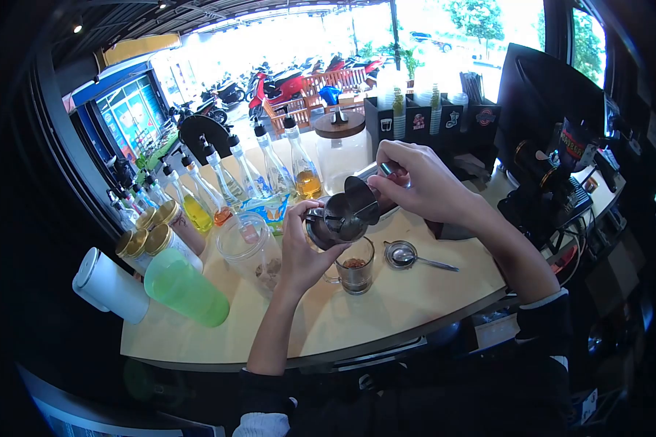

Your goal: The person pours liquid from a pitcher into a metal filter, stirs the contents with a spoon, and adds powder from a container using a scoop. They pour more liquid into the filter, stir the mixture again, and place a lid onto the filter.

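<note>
My left hand (304,251) is wrapped round a small metal pitcher (329,231), tilted with its mouth toward my right hand. In my right hand (408,178) is a dark, rounded metal piece (360,199), pinched by its upper edge; it overlaps the pitcher's mouth, and I cannot tell its exact kind. Just below both hands stands a glass mug (355,272) with brown contents at the bottom. A small strainer (401,254) with a long metal handle lies right of the mug. Close to my left wrist is a clear plastic jar (242,247) holding brown pieces.
A green tumbler (186,288), a white container (109,284) and gold-lidded canisters (164,242) crowd the left of the counter (408,309). Behind them runs a row of syrup bottles (273,166). A wooden-lidded glass jar (340,156) and a black cup organizer (434,124) stand at the back.
</note>
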### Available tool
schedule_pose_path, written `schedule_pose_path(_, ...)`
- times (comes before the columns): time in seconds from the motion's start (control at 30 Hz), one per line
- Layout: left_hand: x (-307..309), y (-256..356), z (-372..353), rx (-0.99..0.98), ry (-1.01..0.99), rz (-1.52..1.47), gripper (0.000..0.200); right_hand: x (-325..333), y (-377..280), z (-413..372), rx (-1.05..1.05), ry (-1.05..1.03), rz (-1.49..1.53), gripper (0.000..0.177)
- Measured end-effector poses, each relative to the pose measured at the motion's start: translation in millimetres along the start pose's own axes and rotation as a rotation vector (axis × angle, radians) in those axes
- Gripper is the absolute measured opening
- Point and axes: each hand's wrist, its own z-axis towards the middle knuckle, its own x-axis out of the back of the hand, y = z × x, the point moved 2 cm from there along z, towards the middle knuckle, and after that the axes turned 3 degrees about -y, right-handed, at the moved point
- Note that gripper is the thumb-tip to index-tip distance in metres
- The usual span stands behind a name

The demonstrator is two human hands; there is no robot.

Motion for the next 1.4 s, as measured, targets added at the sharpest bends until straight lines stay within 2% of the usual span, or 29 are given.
schedule_pose_path(0.2, 0, 3, -2, 0.005, -0.006, 0.027, 0.077, 2, 8, -4, -0.048, 0.010, 0.035, 0.027)
schedule_pose_path(0.37, 1, 10, -2, 0.171, -0.027, -0.033, 0.081, 5, 23, -8, -0.156, 0.026, 0.163, 0.027)
schedule_pose_path(0.57, -2, -6, -5, 0.250, -0.026, -0.155, 0.085, 1, 75, -20, -0.246, 0.198, 0.222, 0.027)
schedule_pose_path(0.67, -1, -4, -6, 0.282, -0.045, -0.241, 0.088, -14, 111, -35, -0.316, 0.247, 0.357, 0.027)
schedule_pose_path(0.83, -1, -12, -12, 0.358, -0.064, -0.365, 0.091, -48, 157, -66, -0.379, 0.285, 0.385, 0.025)
schedule_pose_path(0.87, -1, -15, -13, 0.380, -0.079, -0.407, 0.092, -58, 167, -71, -0.408, 0.307, 0.501, 0.024)
schedule_pose_path(0.9, -2, -18, -14, 0.385, -0.073, -0.403, 0.092, -64, 172, -76, -0.436, 0.329, 0.618, 0.023)
schedule_pose_path(1.07, -3, -19, -14, 0.387, -0.104, -0.390, 0.094, -91, 204, -103, -0.511, 0.298, 0.613, 0.021)
schedule_pose_path(1.13, -5, -21, -15, 0.394, -0.111, -0.412, 0.095, -102, 212, -112, -0.569, 0.376, 0.784, 0.020)
schedule_pose_path(1.27, -8, -20, -16, 0.398, -0.142, -0.442, 0.096, -109, 231, -128, -0.534, 0.398, 0.831, 0.021)
schedule_pose_path(1.4, -10, -19, -18, 0.373, -0.139, -0.425, 0.095, -107, 220, -137, -0.561, 0.389, 0.796, 0.023)
